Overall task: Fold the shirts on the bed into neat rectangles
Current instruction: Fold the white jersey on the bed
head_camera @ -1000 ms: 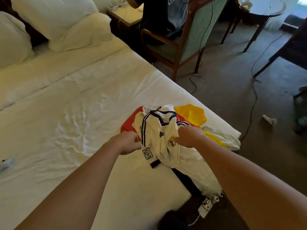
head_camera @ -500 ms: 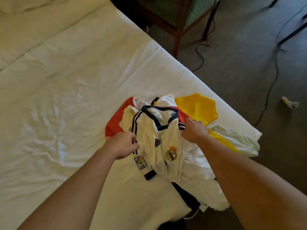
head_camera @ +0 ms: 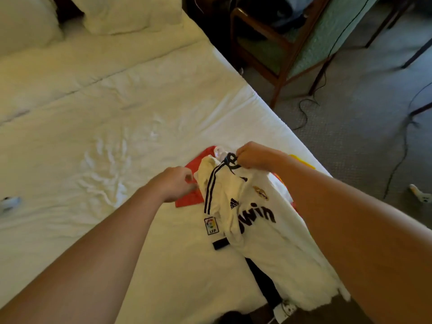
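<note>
A white football jersey with black stripes, a crest and black lettering hangs from my hands over the bed's near right corner. My right hand grips its dark collar at the top. My left hand pinches the jersey's left shoulder edge. Under it lies a red shirt, partly covered. A yellow shirt shows only as a sliver behind my right forearm. The jersey's lower hem drapes past the mattress edge.
The bed has wrinkled white sheets and pillows at the head. A wooden chair with green upholstery stands by the bed's right side. Cables and a small white device lie on the carpet. A small object rests at the bed's left.
My right hand has moved up from the chest to the collar and lifted the jersey, so its lettering now shows. My left hand stays at the shoulder edge.
</note>
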A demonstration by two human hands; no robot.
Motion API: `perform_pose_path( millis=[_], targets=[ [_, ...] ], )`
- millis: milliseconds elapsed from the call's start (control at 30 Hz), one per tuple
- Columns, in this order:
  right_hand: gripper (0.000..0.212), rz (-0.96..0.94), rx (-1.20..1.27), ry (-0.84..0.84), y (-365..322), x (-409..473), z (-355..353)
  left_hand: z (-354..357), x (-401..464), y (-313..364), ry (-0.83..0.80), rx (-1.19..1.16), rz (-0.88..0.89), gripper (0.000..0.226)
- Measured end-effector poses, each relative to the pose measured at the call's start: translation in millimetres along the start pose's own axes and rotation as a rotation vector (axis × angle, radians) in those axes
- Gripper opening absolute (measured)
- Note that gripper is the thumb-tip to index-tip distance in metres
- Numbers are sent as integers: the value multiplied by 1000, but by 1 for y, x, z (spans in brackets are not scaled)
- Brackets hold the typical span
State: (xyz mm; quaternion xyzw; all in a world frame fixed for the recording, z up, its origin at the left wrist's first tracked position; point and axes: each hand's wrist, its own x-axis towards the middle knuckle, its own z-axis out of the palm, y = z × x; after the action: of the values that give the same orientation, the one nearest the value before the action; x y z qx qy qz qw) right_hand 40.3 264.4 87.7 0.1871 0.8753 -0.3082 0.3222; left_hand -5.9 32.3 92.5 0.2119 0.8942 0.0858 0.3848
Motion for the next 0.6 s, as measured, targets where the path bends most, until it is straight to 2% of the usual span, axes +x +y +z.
perform_pose_path(
  millis=[167,300,333,400,467,533,600],
  targets=[
    [34,-220,-62,-36,-120,-62,-7,-32,-77,-40,173,-188,-35,44],
    [31,-392,-82,-14,-204,-124,10,-53,-151,-72,232,-521,70,78],
    [31,-429,-94,-8,-223,-138,16,-56,-168,-81,242,-599,98,78],
    [32,-482,-73,26,-258,-164,27,-62,-199,-101,262,-724,127,50],
    [31,-495,-27,62,-284,-185,38,-70,-227,-125,325,-748,107,26],
    [31,-486,-5,48,-301,-202,50,-80,-256,-153,393,-719,99,27],
    [32,-431,65,-78,-310,-214,66,-88,-289,-178,436,-650,98,32]
  ],
)
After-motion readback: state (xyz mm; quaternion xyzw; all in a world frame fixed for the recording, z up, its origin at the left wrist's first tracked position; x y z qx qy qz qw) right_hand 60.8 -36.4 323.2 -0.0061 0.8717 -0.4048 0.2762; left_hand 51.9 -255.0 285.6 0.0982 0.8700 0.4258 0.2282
